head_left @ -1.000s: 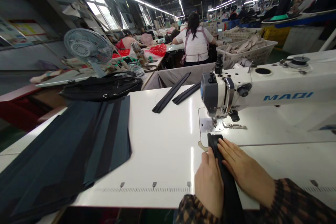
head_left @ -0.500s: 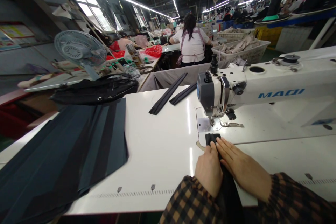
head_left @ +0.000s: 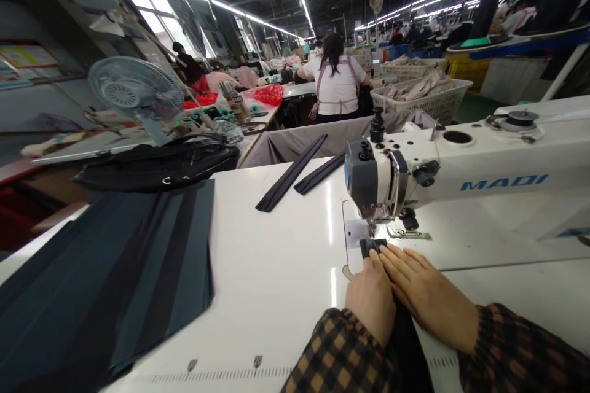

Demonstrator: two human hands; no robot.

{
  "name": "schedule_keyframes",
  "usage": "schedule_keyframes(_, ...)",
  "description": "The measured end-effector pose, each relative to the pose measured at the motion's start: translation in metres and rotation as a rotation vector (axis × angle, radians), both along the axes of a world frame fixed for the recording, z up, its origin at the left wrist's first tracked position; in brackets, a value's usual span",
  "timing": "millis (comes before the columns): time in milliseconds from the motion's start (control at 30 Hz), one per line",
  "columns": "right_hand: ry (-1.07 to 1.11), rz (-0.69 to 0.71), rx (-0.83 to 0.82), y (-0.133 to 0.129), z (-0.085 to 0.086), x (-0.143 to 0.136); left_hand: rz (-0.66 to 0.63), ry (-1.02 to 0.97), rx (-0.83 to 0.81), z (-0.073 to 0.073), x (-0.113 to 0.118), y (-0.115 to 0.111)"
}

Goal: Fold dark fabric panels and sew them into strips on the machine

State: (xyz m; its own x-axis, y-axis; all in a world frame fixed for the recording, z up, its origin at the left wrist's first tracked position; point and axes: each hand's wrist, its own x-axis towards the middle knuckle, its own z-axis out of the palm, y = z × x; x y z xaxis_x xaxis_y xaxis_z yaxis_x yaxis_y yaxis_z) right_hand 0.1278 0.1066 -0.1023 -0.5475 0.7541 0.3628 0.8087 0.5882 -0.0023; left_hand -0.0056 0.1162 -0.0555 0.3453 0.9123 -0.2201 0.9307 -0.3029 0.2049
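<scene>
The left hand (head_left: 372, 302) is partly curled, its index fingertip on the dark fabric strip (head_left: 374, 247) near the strip's far end; whether it also pinches the cloth, I cannot tell. The right hand (head_left: 428, 295) lies flat, its fingers straight and side by side, fingertips on the same end from the right. The index fingertips of the 2 hands are close together there. The strip runs back toward the wearer between the hands and under the left wrist's side, and its far end lies just before the needle area of the white sewing machine (head_left: 488, 166), by the metal plate (head_left: 354, 232).

Left of the machine head, 2 narrow dark pieces (head_left: 290, 177) lie aslant on the white table (head_left: 271, 282), their far ends toward its back edge. A stack of dark fabric panels (head_left: 161, 270) covers the table's left part, with a black bag (head_left: 157, 166) beyond it. Printed ruler marks (head_left: 221, 374) run along the near edge.

Farther off stand a fan (head_left: 133, 89) at left, a person in a white top (head_left: 337, 83) seen from behind, and a white basket (head_left: 426, 98) of pale pieces at right.
</scene>
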Motion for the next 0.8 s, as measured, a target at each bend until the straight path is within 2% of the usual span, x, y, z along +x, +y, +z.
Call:
schedule_keyframes(200, -0.003, -0.037, 0.031, 0.011, 0.001, 0.001, -0.023, -0.015, 0.022, 0.000, 0.004, 0.013)
schedule_keyframes(400, -0.019, -0.047, 0.048, 0.018, 0.005, 0.003, 0.003, -0.023, -0.032, -0.001, 0.006, 0.024)
schedule_keyframes(600, -0.097, -0.021, 0.020, 0.022, 0.003, 0.006, 0.026, -0.044, -0.027, -0.001, 0.007, 0.025)
schedule_keyframes(800, -0.060, -0.016, 0.027, 0.026, 0.005, 0.008, 0.035, -0.041, 0.018, -0.004, 0.010, 0.026)
